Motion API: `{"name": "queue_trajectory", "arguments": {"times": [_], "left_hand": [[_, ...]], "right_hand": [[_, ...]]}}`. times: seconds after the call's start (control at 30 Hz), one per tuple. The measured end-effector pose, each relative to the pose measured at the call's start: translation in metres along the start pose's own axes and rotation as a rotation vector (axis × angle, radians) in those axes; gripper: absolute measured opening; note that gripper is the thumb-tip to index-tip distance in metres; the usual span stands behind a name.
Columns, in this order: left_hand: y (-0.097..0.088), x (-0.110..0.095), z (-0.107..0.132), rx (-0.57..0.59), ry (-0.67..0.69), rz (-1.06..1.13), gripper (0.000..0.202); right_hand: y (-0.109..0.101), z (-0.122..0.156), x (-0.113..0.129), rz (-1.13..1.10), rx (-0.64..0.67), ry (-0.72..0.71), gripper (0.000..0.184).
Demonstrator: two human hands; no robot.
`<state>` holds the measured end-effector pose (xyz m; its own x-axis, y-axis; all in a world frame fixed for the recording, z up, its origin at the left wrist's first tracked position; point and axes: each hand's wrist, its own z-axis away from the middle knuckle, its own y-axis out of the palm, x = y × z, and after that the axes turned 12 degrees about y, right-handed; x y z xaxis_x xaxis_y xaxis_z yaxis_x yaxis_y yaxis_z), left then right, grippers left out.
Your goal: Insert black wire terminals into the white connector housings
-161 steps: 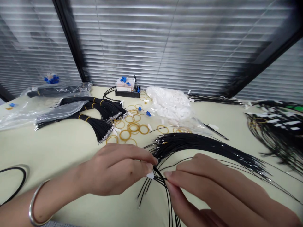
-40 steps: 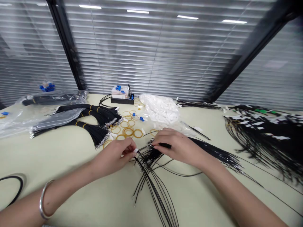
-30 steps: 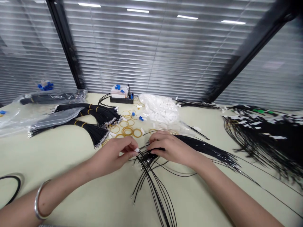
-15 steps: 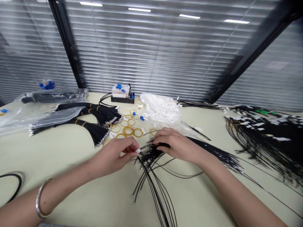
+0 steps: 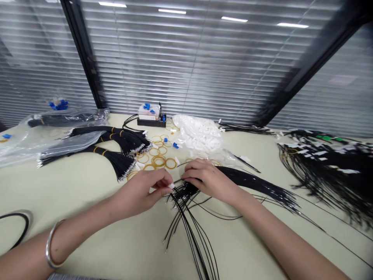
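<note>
Between the thumb and forefinger of my left hand (image 5: 151, 190) is a small white connector (image 5: 171, 186). Several thin black wires (image 5: 190, 233) run from it and trail toward the front edge of the table. My right hand (image 5: 205, 177) bends over the near end of a bundle of black wires (image 5: 247, 179), with its fingers curled down onto the loose tips. Whether those fingers pinch a single wire is hidden. Metal-tipped wire ends (image 5: 182, 192) fan out between the two hands.
Yellow rubber bands (image 5: 159, 160) lie behind my hands, near a clear bag of white connectors (image 5: 198, 134). Bundled black wires (image 5: 116, 155) rest at left; a large pile of labelled wires (image 5: 335, 167) fills the right. A small black tray (image 5: 151, 123) stands by the window blinds.
My right hand has moved slightly left, toward the connector and along the wire ends. My left hand keeps its pinch on the white connector, almost still.
</note>
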<state>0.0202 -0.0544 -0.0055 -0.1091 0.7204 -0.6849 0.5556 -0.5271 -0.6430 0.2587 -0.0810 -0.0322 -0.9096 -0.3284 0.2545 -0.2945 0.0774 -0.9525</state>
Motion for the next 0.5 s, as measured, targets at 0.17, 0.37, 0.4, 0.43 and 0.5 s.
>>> {"name": "queue_trajectory", "arguments": {"times": [0.17,0.37,0.4,0.43,0.5], "left_hand": [[0.0004,0.0005,0.0003,-0.003,0.000,0.002,0.003],[0.0007,-0.0001,-0.0007,0.001,0.002,0.004,0.004],[0.0007,-0.0003,-0.0009,0.001,0.001,0.004,0.004],[0.0006,-0.0004,-0.0010,0.001,0.001,0.003,0.004],[0.0004,-0.0004,-0.0010,0.000,0.002,0.004,0.004]], "right_hand": [[-0.0002,-0.0009,0.0038,-0.048,-0.008,-0.007,0.016],[-0.0010,-0.0022,0.0074,-0.152,-0.063,-0.020,0.007],[-0.0017,-0.0021,0.0080,-0.176,-0.083,-0.027,0.008],[-0.0029,-0.0019,0.0086,-0.204,-0.111,-0.031,0.008],[-0.0072,-0.0004,0.0102,-0.270,-0.198,-0.024,0.009]]}}
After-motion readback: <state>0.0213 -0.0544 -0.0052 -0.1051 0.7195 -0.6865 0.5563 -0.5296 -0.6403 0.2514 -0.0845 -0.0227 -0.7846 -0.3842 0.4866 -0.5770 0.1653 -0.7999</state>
